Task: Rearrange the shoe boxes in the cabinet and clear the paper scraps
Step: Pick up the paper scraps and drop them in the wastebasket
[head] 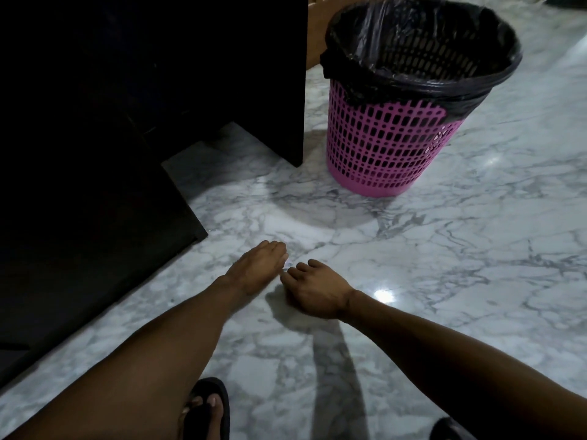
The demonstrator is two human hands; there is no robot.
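Sandalled foot [208, 408] planted, person bent low. Both hands down on marble floor [444, 281]: left hand [259, 265] flat, fingers together, as a stop; right hand [313, 290] curled, prob. nudging a tiny paper scrap [288, 265] btwn them. Firm pinch? Can't tell. Lined pink bin [390, 134] waits beyond, beside dark cabinet [152, 74].

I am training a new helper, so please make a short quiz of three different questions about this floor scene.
1. True or false: the pink waste basket has a black bag as liner.
2. Which is nearer the dark cabinet: A) left hand, B) right hand?
3. Fill in: both hands reach down to the ____ floor.

Key: 1 true; 2 A; 3 marble. A small pale scrap seems to lie between the hands, too small to be sure.
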